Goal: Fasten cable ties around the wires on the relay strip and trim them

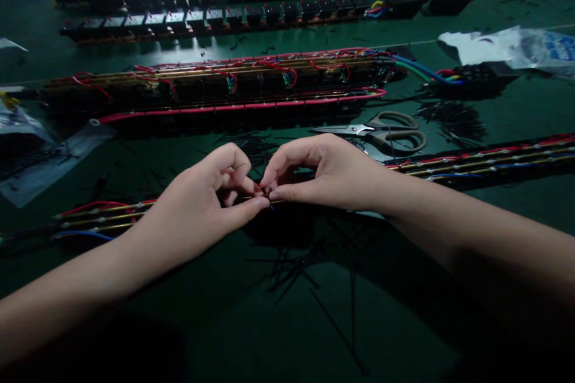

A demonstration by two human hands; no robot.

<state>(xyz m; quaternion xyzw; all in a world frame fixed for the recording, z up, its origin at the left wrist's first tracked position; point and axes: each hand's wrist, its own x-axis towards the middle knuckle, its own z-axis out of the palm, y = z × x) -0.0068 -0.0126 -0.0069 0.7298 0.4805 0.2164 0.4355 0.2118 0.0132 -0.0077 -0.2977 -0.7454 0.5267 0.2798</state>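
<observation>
Thumb and fingers of the left hand (197, 191) are pinched close on a small dark bit (266, 191) with a touch of red. I watch from far off, and the bit is too small for me to tell what it is. The right hand (330, 167) pinches at the same spot, its thumb and finger bent round like a beak — the tips of the two hands almost meet.

Both hands are over the middle of a long, thin black strip with brass-coloured rods and red and blue wires (489, 163). It lies from side to side on the dark green tabletop (539, 102), and its ends stick out past my two hands.

Just behind the right hand lie open scissors with grey loop handles and shiny blades (366, 130). Thin black plastic sticks (299, 263) are strewn nearer to me, and a bunch of thin dark pieces (451, 122) sits right of the scissors.

Farther back is a thick black bar with brass-coloured rods and red wires (215, 75). Behind it are two long rows of black square blocks (251, 15). Crinkly plastic bags — a clear one (67, 161) at the left, a white and blue one (507, 48) at the right — lie near the sides.
</observation>
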